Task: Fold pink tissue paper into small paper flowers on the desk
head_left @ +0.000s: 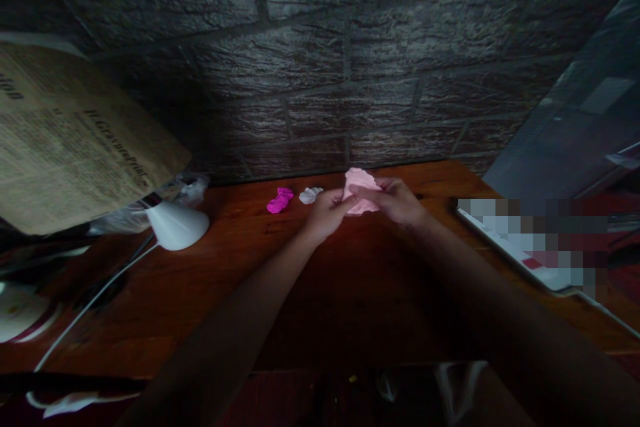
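A pale pink, flat, soft piece (361, 180) with a ragged edge is held up over the wooden table, between both hands. It looks like pressed modelling clay or crinkled paper; I cannot tell which. My left hand (326, 213) pinches its lower left side, thumb on the near face. From the right, my right hand (400, 203) grips it with the thumb across the front and the fingers behind. Left of the hands lie a bright magenta crumpled piece (280, 200) and a smaller white piece (311, 195), the latter close to my left hand.
The wooden table (225, 280) meets a dark stone-patterned wall (310, 67). At left stand a white cone-shaped lamp base (177, 225) with its cord (95, 303) and a large newsprint-patterned lampshade (85, 147). A device with a pixelated screen (530, 247) lies at right, trailing a cable.
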Tool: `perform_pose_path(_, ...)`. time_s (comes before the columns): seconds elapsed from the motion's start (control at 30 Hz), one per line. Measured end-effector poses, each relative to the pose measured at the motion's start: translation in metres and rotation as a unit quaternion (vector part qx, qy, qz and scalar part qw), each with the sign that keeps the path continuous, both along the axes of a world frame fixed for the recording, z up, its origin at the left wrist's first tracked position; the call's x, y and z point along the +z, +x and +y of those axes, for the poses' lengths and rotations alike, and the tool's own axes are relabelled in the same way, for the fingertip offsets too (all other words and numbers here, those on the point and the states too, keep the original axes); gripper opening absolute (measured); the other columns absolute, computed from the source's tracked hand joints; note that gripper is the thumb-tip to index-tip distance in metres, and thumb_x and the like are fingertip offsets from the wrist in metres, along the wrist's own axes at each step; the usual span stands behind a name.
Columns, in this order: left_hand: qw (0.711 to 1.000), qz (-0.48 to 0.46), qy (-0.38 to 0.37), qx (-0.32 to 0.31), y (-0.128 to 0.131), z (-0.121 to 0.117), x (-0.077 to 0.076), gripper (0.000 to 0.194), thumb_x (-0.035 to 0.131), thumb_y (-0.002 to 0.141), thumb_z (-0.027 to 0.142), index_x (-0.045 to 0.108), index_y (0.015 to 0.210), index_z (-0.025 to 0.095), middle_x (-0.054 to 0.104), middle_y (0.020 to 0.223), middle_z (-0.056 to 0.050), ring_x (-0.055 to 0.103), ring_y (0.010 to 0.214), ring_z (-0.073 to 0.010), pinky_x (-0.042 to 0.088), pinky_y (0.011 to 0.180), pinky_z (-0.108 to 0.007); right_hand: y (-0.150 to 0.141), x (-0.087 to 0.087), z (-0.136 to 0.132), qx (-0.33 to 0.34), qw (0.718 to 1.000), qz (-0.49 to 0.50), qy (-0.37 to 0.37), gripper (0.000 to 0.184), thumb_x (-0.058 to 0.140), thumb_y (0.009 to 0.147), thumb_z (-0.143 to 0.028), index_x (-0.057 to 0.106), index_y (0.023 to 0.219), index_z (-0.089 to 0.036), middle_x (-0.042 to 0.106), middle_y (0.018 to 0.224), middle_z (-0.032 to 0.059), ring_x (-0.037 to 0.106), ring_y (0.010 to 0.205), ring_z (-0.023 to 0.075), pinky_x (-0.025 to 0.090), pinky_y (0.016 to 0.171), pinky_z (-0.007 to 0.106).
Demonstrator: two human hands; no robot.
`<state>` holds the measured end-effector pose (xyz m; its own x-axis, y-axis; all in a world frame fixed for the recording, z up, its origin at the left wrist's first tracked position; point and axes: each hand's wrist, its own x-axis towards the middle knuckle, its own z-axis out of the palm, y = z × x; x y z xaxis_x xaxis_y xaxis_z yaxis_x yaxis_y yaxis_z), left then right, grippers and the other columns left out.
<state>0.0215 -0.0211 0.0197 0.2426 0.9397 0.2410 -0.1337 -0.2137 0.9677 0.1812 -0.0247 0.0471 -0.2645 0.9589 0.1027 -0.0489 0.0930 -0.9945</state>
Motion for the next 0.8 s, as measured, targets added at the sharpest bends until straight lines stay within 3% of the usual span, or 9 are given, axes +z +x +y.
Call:
perform_pose_path(0.17, 0.994, -0.057, -0.056, -0.073, 0.004, -0.003, 0.001, 0.029, 0.083, 0.073, 0.041, 0.076, 0.084, 0.016, 0.074, 0.084, -0.009, 0.072, 0.082, -0.0216, 0.06, 0.076, -0.037, 0.001, 0.001, 0.001, -0.018, 0.999, 0.031, 0.008, 0.042, 0.086, 0.062, -0.055, 0.073, 0.077, -0.018, 0.073, 0.074, 0.0019, 0.056, 0.059, 0.0112, 0.045, 0.057, 0.026)
perform_pose_path(0.4, 0.997, -0.038, -0.043, -0.059, 0.002, -0.001, -0.001, 0.037, 0.08, 0.075, 0.05, 0.075, 0.086, 0.015, 0.076, 0.081, -0.01, 0.076, 0.076, -0.0223, 0.06, 0.068, -0.032, -0.002, 0.003, 0.001, -0.006, 0.998, 0.057, -0.029, 0.04, 0.089, 0.061, -0.046, 0.072, 0.081, -0.016, 0.074, 0.08, 0.0042, 0.064, 0.07, 0.0149, 0.048, 0.064, 0.027)
perform_pose_path(0.57, 0.997, -0.001, -0.038, -0.071, 0.0, 0.003, -0.009, 0.04, 0.079, 0.076, 0.053, 0.07, 0.081, 0.014, 0.074, 0.071, -0.007, 0.075, 0.062, -0.0196, 0.057, 0.057, -0.026, 0.001, 0.004, 0.0, 0.004, 0.999, 0.033, -0.037, 0.039, 0.091, 0.056, -0.044, 0.069, 0.074, -0.017, 0.071, 0.073, 0.0016, 0.059, 0.062, 0.0126, 0.046, 0.062, 0.027)
perform_pose_path(0.8, 0.996, 0.065, 0.01, -0.055, 0.0, 0.001, -0.008, 0.041, 0.069, 0.085, 0.053, 0.068, 0.09, 0.012, 0.077, 0.088, -0.011, 0.077, 0.074, -0.0198, 0.059, 0.063, -0.026, 0.0, 0.006, -0.002, -0.002, 1.0, 0.022, 0.019, 0.037, 0.088, 0.06, -0.045, 0.064, 0.065, -0.017, 0.067, 0.066, -0.0005, 0.052, 0.057, 0.0097, 0.04, 0.056, 0.025)
